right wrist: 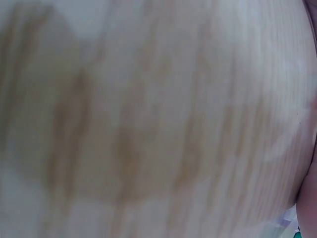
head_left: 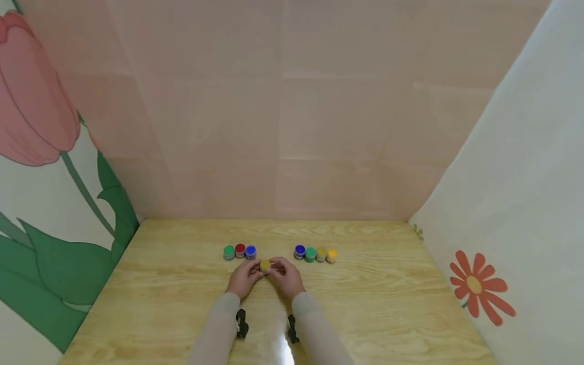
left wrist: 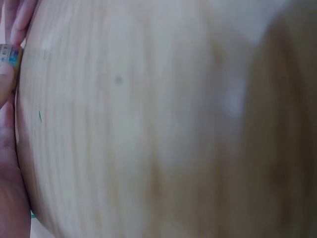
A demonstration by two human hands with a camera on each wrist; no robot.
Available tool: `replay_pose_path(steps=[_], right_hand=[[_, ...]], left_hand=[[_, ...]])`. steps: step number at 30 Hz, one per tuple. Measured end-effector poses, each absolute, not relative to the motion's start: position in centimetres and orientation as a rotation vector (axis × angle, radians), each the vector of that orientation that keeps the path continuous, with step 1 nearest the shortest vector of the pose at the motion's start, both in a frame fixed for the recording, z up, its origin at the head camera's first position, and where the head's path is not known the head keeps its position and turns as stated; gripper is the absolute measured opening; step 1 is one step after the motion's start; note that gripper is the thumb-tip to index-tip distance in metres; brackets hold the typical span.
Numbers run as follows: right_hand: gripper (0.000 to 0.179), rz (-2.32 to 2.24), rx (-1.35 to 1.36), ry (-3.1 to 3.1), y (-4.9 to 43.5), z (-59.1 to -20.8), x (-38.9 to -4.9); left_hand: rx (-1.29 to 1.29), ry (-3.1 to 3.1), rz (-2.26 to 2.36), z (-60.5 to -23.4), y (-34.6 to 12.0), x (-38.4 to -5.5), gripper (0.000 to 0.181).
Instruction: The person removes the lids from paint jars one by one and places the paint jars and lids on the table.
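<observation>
Between both hands, near the middle of the table, is a small paint jar with a dark yellow lid (head_left: 265, 265). My left hand (head_left: 243, 279) pinches it from the left with thumb and fingers. From the other side my right hand (head_left: 287, 278) holds it the same way. In the left wrist view, the jar's printed label (left wrist: 10, 54) shows at the left edge beside the fingertips. Only a sliver of the right hand (right wrist: 308, 198) appears in the right wrist view, with the jar out of sight there.
Just beyond the left hand stand green (head_left: 229, 252), red (head_left: 240, 250) and blue (head_left: 251, 252) jars in a row. Farther right, another row has dark blue (head_left: 299, 252), green (head_left: 311, 255), dark yellow (head_left: 321, 254) and orange-yellow (head_left: 332, 256) lids. The wooden table (head_left: 388, 304) meets cloth walls.
</observation>
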State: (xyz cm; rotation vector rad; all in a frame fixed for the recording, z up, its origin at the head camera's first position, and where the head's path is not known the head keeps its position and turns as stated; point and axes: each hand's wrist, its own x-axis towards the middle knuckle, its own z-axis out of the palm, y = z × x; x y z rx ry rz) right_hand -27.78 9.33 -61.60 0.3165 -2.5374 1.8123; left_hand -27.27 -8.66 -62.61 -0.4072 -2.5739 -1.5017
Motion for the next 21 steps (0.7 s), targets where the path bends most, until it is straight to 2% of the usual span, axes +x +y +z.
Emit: replay_pose_path(steps=[21], right_hand=[[0.027, 1.79, 0.319, -2.534, 8.78, -62.25, -28.12]], left_hand=[[-0.365, -2.604, -1.595, -62.74, -9.14, -27.71, 0.036]])
